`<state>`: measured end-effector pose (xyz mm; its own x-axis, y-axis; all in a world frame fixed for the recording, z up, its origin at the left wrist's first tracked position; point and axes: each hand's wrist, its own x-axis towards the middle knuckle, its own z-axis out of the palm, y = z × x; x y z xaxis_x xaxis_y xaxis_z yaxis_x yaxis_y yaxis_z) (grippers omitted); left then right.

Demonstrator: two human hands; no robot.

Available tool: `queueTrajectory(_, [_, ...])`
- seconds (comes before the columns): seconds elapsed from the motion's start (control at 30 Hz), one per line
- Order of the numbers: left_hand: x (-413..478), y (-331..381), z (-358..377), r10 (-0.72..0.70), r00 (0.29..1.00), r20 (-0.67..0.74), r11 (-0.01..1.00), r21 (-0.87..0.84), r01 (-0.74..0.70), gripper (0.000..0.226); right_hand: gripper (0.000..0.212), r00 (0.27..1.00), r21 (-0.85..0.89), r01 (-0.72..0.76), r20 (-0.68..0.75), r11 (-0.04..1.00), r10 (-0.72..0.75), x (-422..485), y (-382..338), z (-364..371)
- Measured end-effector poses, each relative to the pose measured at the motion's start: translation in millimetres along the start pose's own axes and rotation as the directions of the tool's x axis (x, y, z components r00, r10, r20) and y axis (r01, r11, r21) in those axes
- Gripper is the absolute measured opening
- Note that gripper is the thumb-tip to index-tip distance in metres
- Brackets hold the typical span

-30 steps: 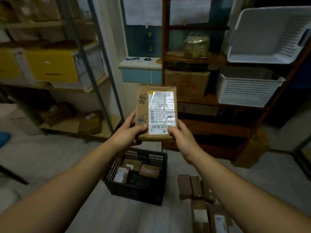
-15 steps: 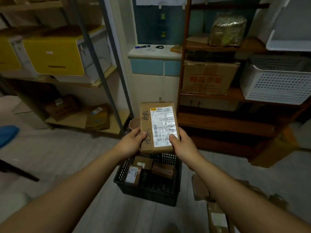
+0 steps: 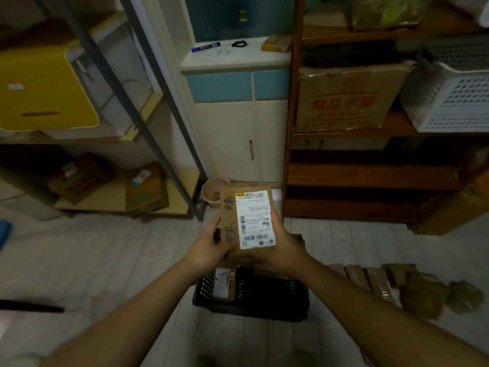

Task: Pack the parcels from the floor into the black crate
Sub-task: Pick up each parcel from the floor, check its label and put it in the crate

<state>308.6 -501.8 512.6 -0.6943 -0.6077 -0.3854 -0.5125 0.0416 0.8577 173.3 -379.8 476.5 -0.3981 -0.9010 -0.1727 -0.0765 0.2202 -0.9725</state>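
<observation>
I hold a flat brown cardboard parcel [image 3: 247,217] with a white shipping label and black handwriting, just above the black crate [image 3: 251,300] on the floor. My left hand [image 3: 211,243] grips its lower left edge and my right hand [image 3: 284,246] grips its right edge. The crate holds parcels, one with a white label [image 3: 223,283] showing at its left side; my hands hide most of the inside. Several more brown parcels [image 3: 378,283] lie in a row on the floor to the right of the crate.
A dark wooden shelf unit [image 3: 370,168] with a cardboard box [image 3: 346,99] and a white basket [image 3: 455,99] stands at the right. A metal rack [image 3: 148,133] with yellow bins [image 3: 45,91] stands at the left. A white cabinet [image 3: 238,139] is behind the crate.
Both hands have lowered the parcel toward the crate, and my view has tilted down. The grip on the parcel is unchanged.
</observation>
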Motion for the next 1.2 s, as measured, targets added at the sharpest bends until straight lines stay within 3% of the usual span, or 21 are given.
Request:
queueTrajectory(0.2, [66.3, -85.7, -30.4, -0.083, 0.986, 0.147, 0.994, 0.087, 0.071, 0.045, 0.092, 0.986, 0.056, -0.165, 0.008, 0.985, 0.165, 43.3, 57.2, 51.9])
queueTrajectory(0.43, [144.4, -218.3, -14.3, -0.167, 0.947, 0.275, 0.984, 0.102, 0.144, 0.048, 0.083, 0.925, 0.057, -0.38, -0.004, 0.923, 0.381, 91.0, 200.7, 100.7])
queueTrajectory(0.73, [230.5, -391.6, 61.7, -0.329, 0.924, 0.197, 0.941, 0.147, 0.304, 0.04, 0.07, 0.838, -0.073, -0.541, 0.032, 0.838, 0.544, 143.4, 408.4, 124.4])
queueTrajectory(0.9, [264.7, -452.0, 89.7, -0.415, 0.895, 0.164, 0.899, 0.224, 0.376, 0.04, 0.064, 0.818, -0.152, -0.561, 0.05, 0.814, 0.573, 162.9, 483.8, 136.1])
queueTrajectory(1.1, [289.2, -502.6, 106.1, -0.392, 0.9, 0.191, 0.901, 0.275, 0.334, 0.045, 0.072, 0.81, -0.248, -0.552, 0.07, 0.796, 0.583, 178.2, 530.5, 145.9])
queueTrajectory(1.2, [295.5, -521.1, 113.7, -0.321, 0.926, 0.196, 0.878, 0.427, 0.214, 0.041, 0.09, 0.799, -0.274, -0.572, 0.027, 0.773, 0.601, 182.8, 544.9, 153.2])
